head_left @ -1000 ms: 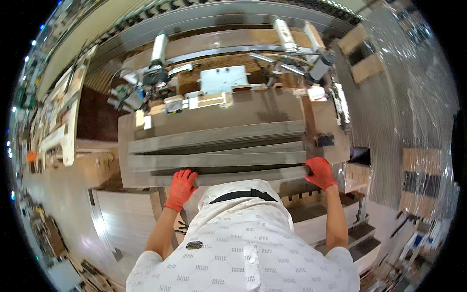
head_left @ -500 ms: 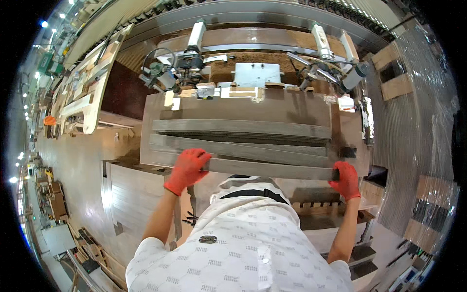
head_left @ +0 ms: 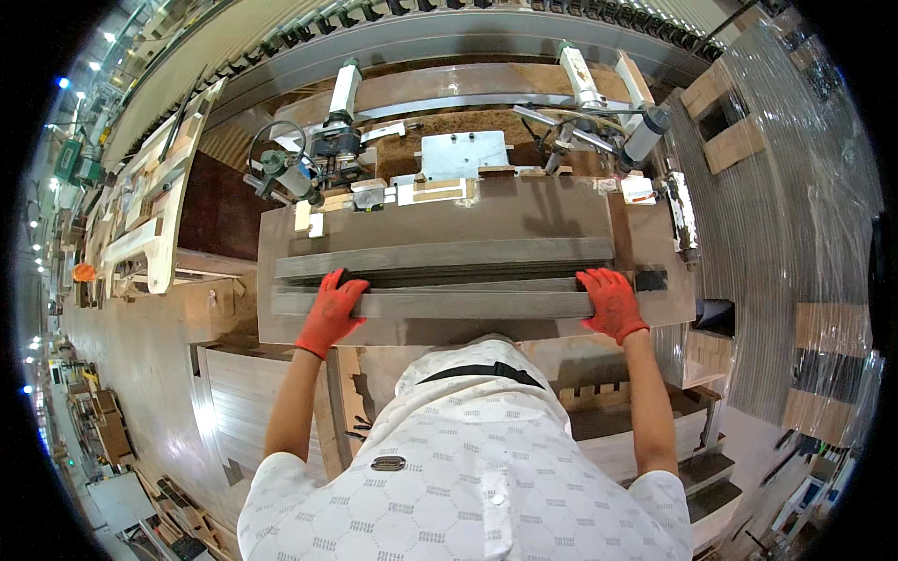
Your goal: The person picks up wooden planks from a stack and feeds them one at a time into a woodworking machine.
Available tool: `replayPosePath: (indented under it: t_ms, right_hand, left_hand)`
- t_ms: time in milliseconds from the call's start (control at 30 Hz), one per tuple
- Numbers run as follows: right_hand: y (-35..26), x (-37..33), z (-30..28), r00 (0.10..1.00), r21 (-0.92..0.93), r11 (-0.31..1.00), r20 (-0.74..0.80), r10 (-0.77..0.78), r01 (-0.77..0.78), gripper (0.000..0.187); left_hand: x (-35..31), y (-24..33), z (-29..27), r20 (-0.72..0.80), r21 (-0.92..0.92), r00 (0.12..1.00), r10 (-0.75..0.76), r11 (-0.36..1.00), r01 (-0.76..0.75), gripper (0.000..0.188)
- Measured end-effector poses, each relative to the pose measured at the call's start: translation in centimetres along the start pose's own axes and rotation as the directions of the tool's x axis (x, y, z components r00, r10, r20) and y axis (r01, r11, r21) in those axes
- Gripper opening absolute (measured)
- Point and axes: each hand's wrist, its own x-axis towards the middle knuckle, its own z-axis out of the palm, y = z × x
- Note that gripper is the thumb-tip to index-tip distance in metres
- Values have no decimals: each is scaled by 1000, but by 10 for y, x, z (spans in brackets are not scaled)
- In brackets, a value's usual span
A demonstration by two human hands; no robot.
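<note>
Both my hands wear red gloves and rest at the two ends of a long, flat grey strip (head_left: 468, 305) lying near the front of the brown worktable (head_left: 421, 220). My left hand (head_left: 331, 313) curls its fingers over the far edge of the strip's left end. At the right end, my right hand (head_left: 614, 305) is closed over the same edge, with the thumb hidden. Just beyond lies a stack of similar grey strips (head_left: 449, 254), and a dark, narrow gap separates it from the front strip.
Clamping arms with cylinders (head_left: 645, 138) and a pale metal plate (head_left: 463, 155) stand behind the worktable. A bench with wooden pieces (head_left: 150, 210) is at left. Plastic-wrapped stacked sheets (head_left: 758, 234) line the right side. Pale boards (head_left: 248, 397) lie below the table's left front.
My hands have moved away from my body with the strip, from the table's front edge onto the strips there. The slanted strips now lie straighter, and the view has shifted slightly.
</note>
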Motion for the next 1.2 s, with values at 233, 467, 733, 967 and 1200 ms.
replayPosePath:
  t_ms: [233,467,733,967,1200]
  right_hand:
    - [13,16,1,995,112,993,95,26,-36,68]
    - [17,-8,-28,981,234,968,-144,132,-96,92]
    - [79,-57,51,723,843,158,328,608,-515,54]
    - [101,-97,128,685,945,-107,298,665,-308,46]
    - [126,-131,129,710,918,-323,385,589,-230,45]
  left_hand:
    - [1,-12,10,30,-58,996,-88,994,89,71]
    - [-29,-39,-22,-313,-246,886,-343,930,273,56]
    - [-177,-208,70,-274,-621,652,-707,648,442,51]
    - [-125,-170,40,168,-784,662,-731,308,539,39]
    - [-138,-151,46,323,-813,705,-632,197,548,63]
